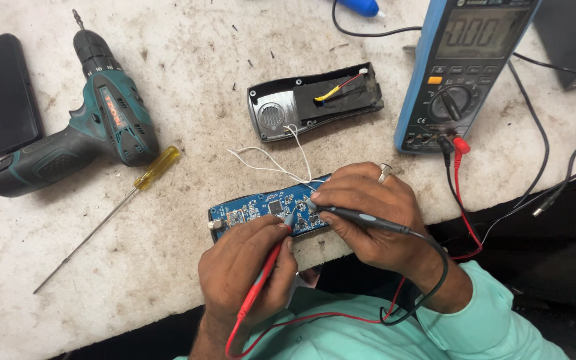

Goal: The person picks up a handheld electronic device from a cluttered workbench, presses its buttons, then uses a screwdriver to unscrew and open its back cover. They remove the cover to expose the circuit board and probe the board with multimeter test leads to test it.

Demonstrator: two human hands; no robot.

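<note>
My left hand point(248, 267) grips the thin red probe point(261, 280) and my right hand point(368, 213) grips the thin black probe point(361, 217), both tips on the narrow blue circuit board point(261, 208) lying near the front edge of the worn white desk point(168, 80). A slipping tip could bridge neighbouring pins. The board could be nudged over the edge; open room lies ahead, toward the grey plastic casing point(315, 100).

left hand point(245, 263): at 7 o'clock, fingers curled tight, pinching, fingertips pointing to 1 o'clock
right hand point(368, 213): at 5 o'clock, fingers bent, pinching, ring on one finger
arms: both come in from 6 o'clock
</note>
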